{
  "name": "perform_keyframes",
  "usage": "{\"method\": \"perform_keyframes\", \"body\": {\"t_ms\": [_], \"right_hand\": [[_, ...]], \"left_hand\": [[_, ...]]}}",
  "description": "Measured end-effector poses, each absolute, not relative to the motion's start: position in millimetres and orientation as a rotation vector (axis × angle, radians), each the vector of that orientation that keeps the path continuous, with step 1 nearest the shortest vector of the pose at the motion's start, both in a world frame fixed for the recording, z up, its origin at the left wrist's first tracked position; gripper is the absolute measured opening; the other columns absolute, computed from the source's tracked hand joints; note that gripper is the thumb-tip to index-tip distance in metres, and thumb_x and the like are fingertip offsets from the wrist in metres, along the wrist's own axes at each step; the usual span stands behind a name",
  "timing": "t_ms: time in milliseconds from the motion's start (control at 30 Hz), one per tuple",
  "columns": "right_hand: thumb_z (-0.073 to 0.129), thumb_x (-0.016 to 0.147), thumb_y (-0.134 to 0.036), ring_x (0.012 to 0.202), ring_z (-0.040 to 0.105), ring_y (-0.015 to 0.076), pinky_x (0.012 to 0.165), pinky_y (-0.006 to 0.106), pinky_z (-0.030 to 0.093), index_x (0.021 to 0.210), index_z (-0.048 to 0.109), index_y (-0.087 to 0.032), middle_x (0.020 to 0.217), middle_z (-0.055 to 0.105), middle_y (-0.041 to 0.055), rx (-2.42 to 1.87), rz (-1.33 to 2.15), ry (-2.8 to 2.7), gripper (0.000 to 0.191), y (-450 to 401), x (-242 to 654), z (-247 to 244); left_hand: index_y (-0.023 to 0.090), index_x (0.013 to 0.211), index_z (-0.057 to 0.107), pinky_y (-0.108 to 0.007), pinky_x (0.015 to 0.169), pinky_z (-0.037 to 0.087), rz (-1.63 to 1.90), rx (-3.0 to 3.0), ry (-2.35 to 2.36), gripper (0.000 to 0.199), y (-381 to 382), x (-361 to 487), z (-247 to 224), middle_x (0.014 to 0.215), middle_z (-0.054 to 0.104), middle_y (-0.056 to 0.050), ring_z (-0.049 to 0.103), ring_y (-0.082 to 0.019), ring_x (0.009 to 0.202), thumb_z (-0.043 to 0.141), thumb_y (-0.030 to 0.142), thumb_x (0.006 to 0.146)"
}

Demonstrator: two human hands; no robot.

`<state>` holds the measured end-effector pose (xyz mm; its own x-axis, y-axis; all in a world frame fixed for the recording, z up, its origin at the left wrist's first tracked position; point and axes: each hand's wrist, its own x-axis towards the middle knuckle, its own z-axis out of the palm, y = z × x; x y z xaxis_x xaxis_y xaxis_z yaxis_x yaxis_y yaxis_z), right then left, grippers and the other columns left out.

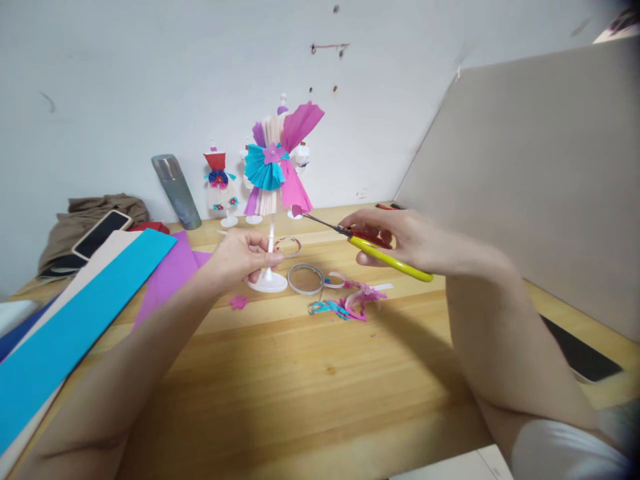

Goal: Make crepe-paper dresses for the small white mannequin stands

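A small white stand (269,283) holds a dress form wrapped in pleated paper (299,127) in pink, purple and cream, with a blue fan (264,168) and a pink flower on its front. My left hand (243,257) is closed round the stand's pole, just above the round base. My right hand (395,233) grips scissors (390,259) with yellow-green and red handles. Their blades point left and reach the lower right edge of the pink paper, where a small dark pink piece (298,211) shows at the tips.
Paper scraps (363,301), tape rolls (305,279) and a pink flower cutout (239,303) lie near the stand. Coloured paper sheets (95,320), a phone (103,235) and a bottle (177,191) are at left. Another decorated figure (216,177) stands behind; a dark device (583,350) lies right.
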<state>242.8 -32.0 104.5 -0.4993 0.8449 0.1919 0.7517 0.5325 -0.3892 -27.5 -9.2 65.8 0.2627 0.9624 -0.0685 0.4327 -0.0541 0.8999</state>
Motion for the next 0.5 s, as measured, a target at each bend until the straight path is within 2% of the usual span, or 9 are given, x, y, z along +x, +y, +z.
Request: {"method": "perform_keyframes", "body": {"t_ms": [200,500], "right_hand": [[0.057,0.085,-0.042,0.070,0.060,0.0194,0.063,0.031,0.043,0.107,0.067,-0.014,0.085,0.068,0.0080,-1.323,0.330,-2.422,0.037,-29.2,241.7,102.3],[0.057,0.082,-0.048,0.083,0.066,0.0239,0.069,0.034,0.047,0.112,0.066,-0.019,0.101,0.072,0.0093,-1.412,0.316,-2.424,0.042,-25.1,238.6,93.1]], "left_hand": [[0.017,0.060,0.060,-0.017,0.038,0.028,0.671,1.660,1.356,0.019,-10.6,-25.8,67.7,0.036,0.050,0.006,0.041,-0.006,0.033,0.073,0.022,0.074],[0.016,0.059,0.059,-0.015,0.037,0.028,0.641,1.636,1.350,0.023,-9.8,-24.4,67.0,0.035,0.050,0.005,0.040,-0.005,0.032,0.073,0.018,0.077]]}}
